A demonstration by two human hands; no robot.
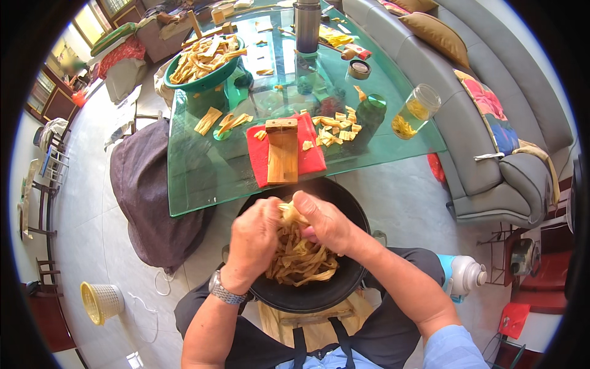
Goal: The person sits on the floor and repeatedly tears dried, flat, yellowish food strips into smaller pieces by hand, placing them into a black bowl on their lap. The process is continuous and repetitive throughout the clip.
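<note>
My left hand (253,237) and my right hand (327,222) meet above a wide black pan (351,270). Both are closed on a pale yellowish strip (290,213), whose ends are hidden by my fingers. Below them the pan holds a heap of soft-looking, tan-brown strips (304,261). Just beyond the pan, a wooden slide-like block (283,157) lies on a folded red cloth (258,161) at the glass table's near edge. Short cut pieces (332,130) are scattered to its right, and a few longer strips (208,121) lie to its left.
On the green glass table (203,178) stand a green basin (206,81) piled with tan strips, a dark flask (306,27) and a glass jar (416,112). A grey sofa (399,46) runs along the right. A draped stool (144,190), yellow basket (101,303) and blue-white bottle (462,275) surround me.
</note>
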